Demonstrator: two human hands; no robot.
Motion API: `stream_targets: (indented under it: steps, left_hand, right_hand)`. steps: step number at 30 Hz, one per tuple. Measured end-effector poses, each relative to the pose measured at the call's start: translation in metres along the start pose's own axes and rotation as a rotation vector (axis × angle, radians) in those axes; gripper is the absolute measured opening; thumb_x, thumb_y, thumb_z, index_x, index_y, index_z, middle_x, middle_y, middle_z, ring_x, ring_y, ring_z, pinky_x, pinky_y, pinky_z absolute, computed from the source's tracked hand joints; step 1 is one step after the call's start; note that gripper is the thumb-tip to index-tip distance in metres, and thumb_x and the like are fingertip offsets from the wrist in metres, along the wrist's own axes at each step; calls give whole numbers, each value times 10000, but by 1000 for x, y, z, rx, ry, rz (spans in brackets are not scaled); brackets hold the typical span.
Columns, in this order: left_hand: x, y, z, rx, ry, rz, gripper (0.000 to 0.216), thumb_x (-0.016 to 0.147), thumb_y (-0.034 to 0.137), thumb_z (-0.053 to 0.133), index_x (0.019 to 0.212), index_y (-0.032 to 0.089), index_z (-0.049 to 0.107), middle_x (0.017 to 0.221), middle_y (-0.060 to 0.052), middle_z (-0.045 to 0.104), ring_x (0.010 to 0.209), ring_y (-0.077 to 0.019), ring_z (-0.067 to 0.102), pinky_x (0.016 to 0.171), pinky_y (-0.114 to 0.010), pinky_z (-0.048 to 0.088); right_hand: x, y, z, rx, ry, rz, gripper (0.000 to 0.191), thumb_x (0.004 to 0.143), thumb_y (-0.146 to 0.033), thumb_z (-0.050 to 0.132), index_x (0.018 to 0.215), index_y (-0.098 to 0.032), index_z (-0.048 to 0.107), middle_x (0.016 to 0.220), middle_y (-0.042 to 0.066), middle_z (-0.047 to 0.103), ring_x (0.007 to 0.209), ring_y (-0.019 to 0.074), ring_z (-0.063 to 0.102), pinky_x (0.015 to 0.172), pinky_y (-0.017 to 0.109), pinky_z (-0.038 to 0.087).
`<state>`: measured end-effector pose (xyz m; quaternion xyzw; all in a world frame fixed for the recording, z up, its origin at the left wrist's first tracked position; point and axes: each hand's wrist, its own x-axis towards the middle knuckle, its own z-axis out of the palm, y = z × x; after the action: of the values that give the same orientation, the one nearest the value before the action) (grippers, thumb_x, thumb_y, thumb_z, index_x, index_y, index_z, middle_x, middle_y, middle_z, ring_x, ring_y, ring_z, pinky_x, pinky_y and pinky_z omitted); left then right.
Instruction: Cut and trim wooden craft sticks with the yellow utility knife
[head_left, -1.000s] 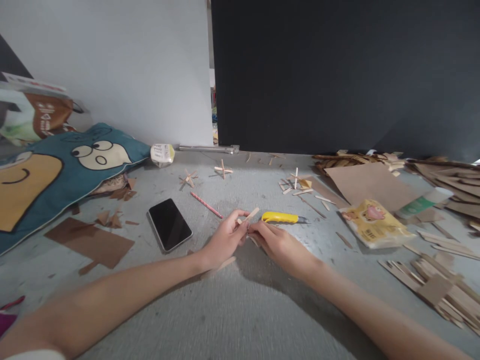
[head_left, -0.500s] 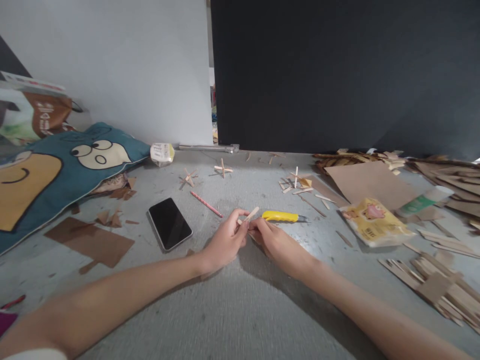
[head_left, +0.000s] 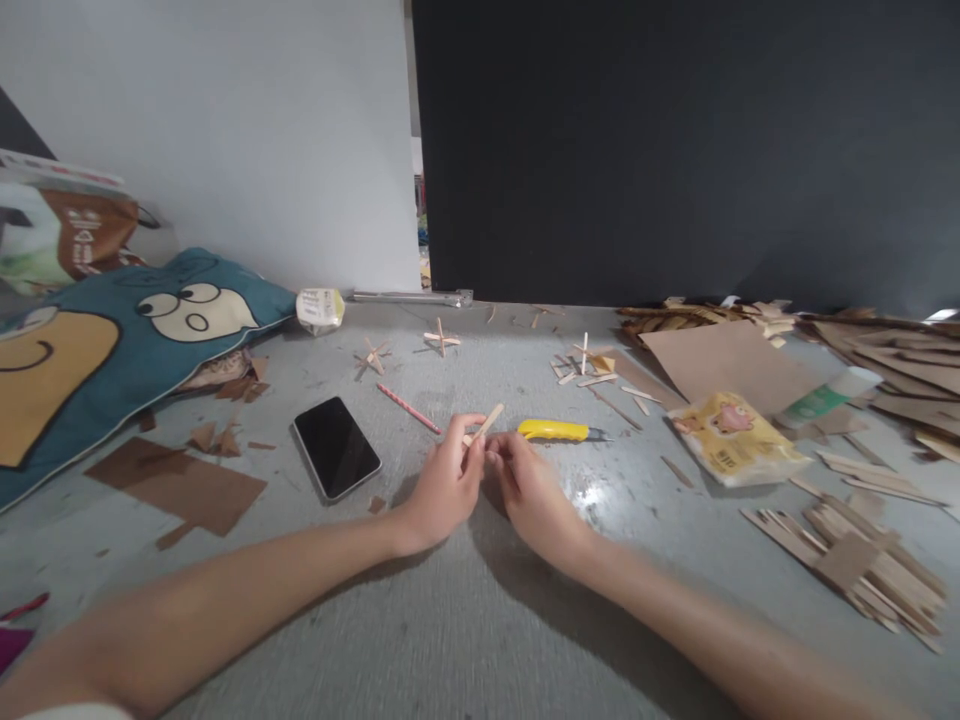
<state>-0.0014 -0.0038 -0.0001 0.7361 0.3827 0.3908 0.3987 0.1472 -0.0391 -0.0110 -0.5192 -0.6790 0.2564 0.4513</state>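
One wooden stick (head_left: 491, 420) was clamped in the fingers of my left hand (head_left: 444, 488) above the table (head_left: 420, 630), near the yellow cutter (head_left: 553, 430); the fingers of my right hand (head_left: 538, 495) were bunched just beside it, and I couldn't tell whether they gripped anything.

phone (head_left: 337, 447) l, stick bundle (head_left: 892, 572) r, cutter (head_left: 556, 430) btwn

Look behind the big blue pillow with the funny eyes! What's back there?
Behind the pillow is a brown, white and green printed bag, with a pale grey panel farther back. The pillow covers the bag's bottom, so anything else down there can't be seen.
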Motion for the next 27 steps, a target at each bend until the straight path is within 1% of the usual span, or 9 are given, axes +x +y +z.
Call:
stream_targets:
  steps: [5,9,12,15,18,20,23,25,27]
  left_hand:
    - [3,-1,0,-7,9,-15,266,1047,395,450,1213,199,519,660,50,556,555,-134,492,569,-257,333]
    - [9,-7,-1,-47,97,-101,293,1041,459,457,1169,201,509,644,58,520,553,-140,505,552,-252,342]
    - [12,-8,-2,-134,98,-109,360,1028,536,481,1176,208,498,640,66,503,559,-137,493,549,-245,341]
    - [13,-6,-2,-258,45,-93,416,1015,604,481,1142,208,487,601,87,460,537,-128,451,543,-243,336]
    - [12,-4,-3,-304,7,-75,427,1020,615,461,1113,200,494,585,86,468,540,-130,463,579,-259,374]
    - [12,-4,-3,-294,0,-81,428,1018,614,467,1112,199,511,622,69,505,576,-139,502,617,-273,408]
    - [12,-5,-3,-272,-45,-88,395,1022,587,480,1107,205,533,675,49,537,640,-154,538,673,-294,438]
    - [11,-5,-2,-288,-87,-76,362,1041,552,457,1109,207,543,704,40,544,670,-157,549,711,-306,449]
    - [11,-4,-2,-310,-104,-62,355,1057,526,425,1154,207,546,730,36,547,684,-159,558,730,-315,457]
  right_hand:
    - [-6,2,9,-8,42,-33,138,1047,-237,366,965,-248,477,1022,115,671,914,240,649,820,393,533]
    - [-14,2,17,-112,34,-127,164,1038,-191,385,972,-232,529,1217,177,631,1232,298,593,985,501,496]
    - [-14,0,12,-182,51,-149,166,1051,-198,395,1005,-232,552,1298,171,626,1308,312,548,1035,556,446]
    - [-9,1,0,-166,76,-147,153,1059,-238,421,999,-243,562,1205,146,684,1165,286,625,994,494,474]
    - [-3,5,-10,-91,121,-58,163,1069,-307,414,1097,-247,562,1004,100,723,917,239,683,826,369,526]
    - [0,6,-13,-55,77,-7,190,1055,-348,454,1153,-239,575,865,53,715,764,213,676,716,314,516]
    - [3,4,-15,-45,-14,-2,212,1033,-371,495,1017,-228,651,708,12,675,603,180,607,625,284,470]
    - [4,2,-17,-39,8,0,267,1027,-386,499,911,-223,676,683,14,669,573,167,577,599,282,449]
    - [3,1,-18,-4,65,22,285,1008,-411,525,891,-216,696,666,13,660,564,162,568,576,280,437]
